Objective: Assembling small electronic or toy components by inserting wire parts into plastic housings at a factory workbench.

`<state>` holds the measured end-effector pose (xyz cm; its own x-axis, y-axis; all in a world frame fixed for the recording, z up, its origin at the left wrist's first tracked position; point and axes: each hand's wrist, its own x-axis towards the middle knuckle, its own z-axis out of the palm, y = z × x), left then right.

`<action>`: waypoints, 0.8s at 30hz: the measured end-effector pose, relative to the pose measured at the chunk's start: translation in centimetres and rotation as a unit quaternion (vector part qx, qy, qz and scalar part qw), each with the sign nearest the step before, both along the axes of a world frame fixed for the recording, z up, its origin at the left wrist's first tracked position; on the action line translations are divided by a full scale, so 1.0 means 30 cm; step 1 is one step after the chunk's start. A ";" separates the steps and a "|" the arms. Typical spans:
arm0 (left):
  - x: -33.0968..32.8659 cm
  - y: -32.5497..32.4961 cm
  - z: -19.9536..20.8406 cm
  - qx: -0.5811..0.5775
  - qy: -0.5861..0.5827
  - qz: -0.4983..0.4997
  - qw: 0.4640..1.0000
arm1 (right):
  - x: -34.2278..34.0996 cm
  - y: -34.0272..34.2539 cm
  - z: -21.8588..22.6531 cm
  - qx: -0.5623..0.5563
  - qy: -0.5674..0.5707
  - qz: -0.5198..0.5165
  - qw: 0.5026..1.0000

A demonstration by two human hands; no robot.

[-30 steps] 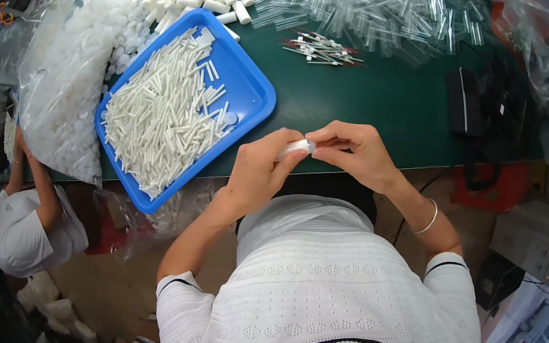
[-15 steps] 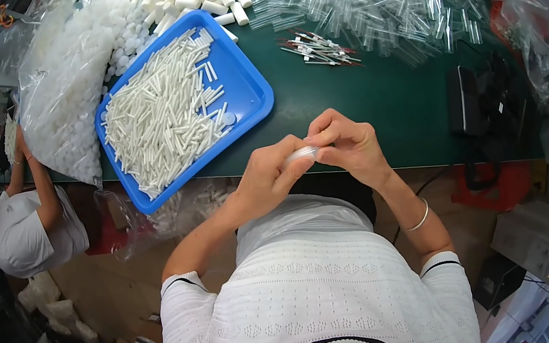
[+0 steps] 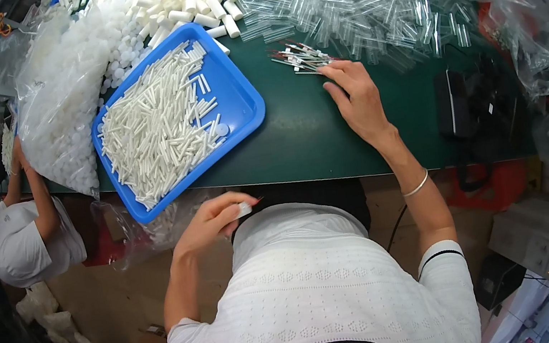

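My left hand (image 3: 210,223), closed low in front of the table edge, grips a small white piece (image 3: 244,209) with a short, thin, dark reddish end beside it; the fingers hide most of it. Over the green table my right hand (image 3: 358,101) reaches to a small pile of thin parts (image 3: 299,58) with white and dark red ends. Its fingertips touch or hover at the pile's near right edge, with the thumb apart from them. To the left, a blue tray (image 3: 249,106) holds many short white sticks (image 3: 157,118) and a round translucent cap (image 3: 222,129).
Clear tubes (image 3: 370,3) are heaped at the back right. White foam-like cylinders (image 3: 188,4) and a plastic bag of white caps (image 3: 59,98) lie behind and left of the tray. A black device (image 3: 456,105) sits on the right. Another person (image 3: 33,226) works at far left.
My hands were together around a whitish piece and have separated. The left drew back left and down with a white piece; the right went forward to the thin parts. The view shifted slightly.
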<state>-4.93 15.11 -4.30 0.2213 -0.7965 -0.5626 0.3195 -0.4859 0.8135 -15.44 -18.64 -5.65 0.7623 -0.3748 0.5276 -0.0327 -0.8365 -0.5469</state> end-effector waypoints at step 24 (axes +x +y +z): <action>-0.042 -0.603 -0.049 -0.231 -0.629 -0.009 0.742 | -0.266 0.118 0.047 0.249 0.065 -0.074 0.964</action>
<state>-6.20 -2.99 -5.78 0.3268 -0.8496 0.4141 -0.8375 -0.0572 0.5435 -23.41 -15.11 -4.24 0.7290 -0.6662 0.1576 -0.2273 -0.4527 -0.8622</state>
